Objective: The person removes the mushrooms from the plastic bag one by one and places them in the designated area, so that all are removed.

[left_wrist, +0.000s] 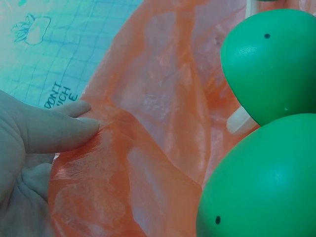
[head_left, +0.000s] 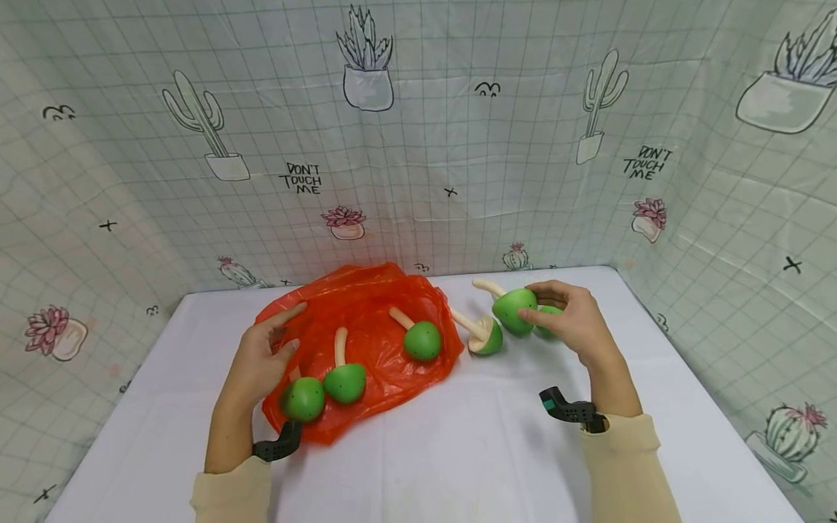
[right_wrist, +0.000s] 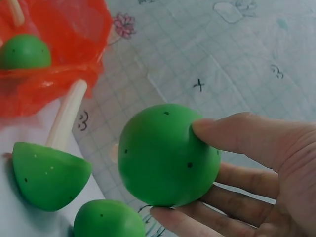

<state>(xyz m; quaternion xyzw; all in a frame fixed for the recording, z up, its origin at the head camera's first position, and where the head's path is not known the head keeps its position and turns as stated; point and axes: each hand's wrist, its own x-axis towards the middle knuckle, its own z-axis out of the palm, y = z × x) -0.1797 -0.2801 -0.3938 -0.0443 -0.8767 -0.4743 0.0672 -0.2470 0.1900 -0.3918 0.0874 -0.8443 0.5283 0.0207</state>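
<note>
A red plastic bag (head_left: 386, 381) lies spread on the left half of the table. My left hand (head_left: 255, 367) pinches its left edge, thumb (left_wrist: 64, 132) on the near face of the film. Three toy mushrooms with green dotted caps and pale stems rest on the bag: one (head_left: 305, 399) beside that hand, another (head_left: 345, 383) next to it, a third (head_left: 422, 341) toward the right. My right hand (head_left: 572, 319) grips a similar mushroom (right_wrist: 163, 158) by its cap, thumb on one side, fingers on the other; its stem points up-left in the head view.
Just right of the bag, a mushroom (head_left: 487, 338) lies tipped on its side, its stem reaching the bag's edge. Another green cap (head_left: 548, 319) is partly hidden by my right hand. A cactus-print cloth (head_left: 418, 145) hangs behind the white table (head_left: 458, 450).
</note>
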